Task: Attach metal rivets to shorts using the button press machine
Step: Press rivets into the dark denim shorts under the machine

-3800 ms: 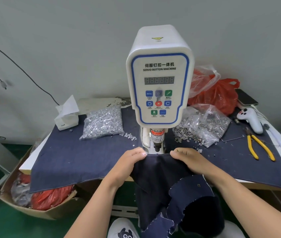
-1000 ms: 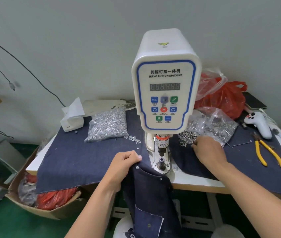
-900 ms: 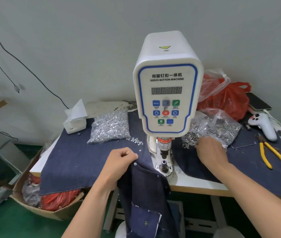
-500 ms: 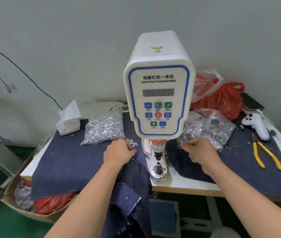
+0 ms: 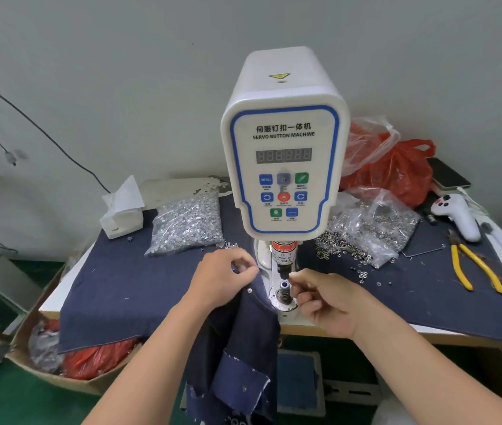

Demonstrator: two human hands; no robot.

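**— Where are the shorts, and what have you got hold of?**

— The shorts [image 5: 237, 342] hang off the table's [image 5: 427, 331] front edge at lower centre of the frame, their top hem lying just left of the lower die [image 5: 284, 288] of the button press machine [image 5: 285, 142]. My left hand [image 5: 222, 279] has its fingers curled at that hem, with something small and shiny pinched between thumb and forefinger; I judge it a rivet, but it is too small to be sure. My right hand [image 5: 320, 297] is just right of the die, fingertips pinched together at the post. Whether they hold a piece I cannot tell.

**— How will the cloth behave?**

— Soft and limp, I'd say. It is denim, so it has some body, but most of it dangles below the edge and its weight will likely drag the hem away from the die. I'd take it right at the hem, near the rivet already set [image 5: 249, 290], and keep it taut and flat.

**— And the rivets?**

— Light, hard and slippery, judging by the loose ones [image 5: 363, 273] scattered right of centre. Fingertip pinch only, and fingers clear of the plunger [image 5: 283, 259].
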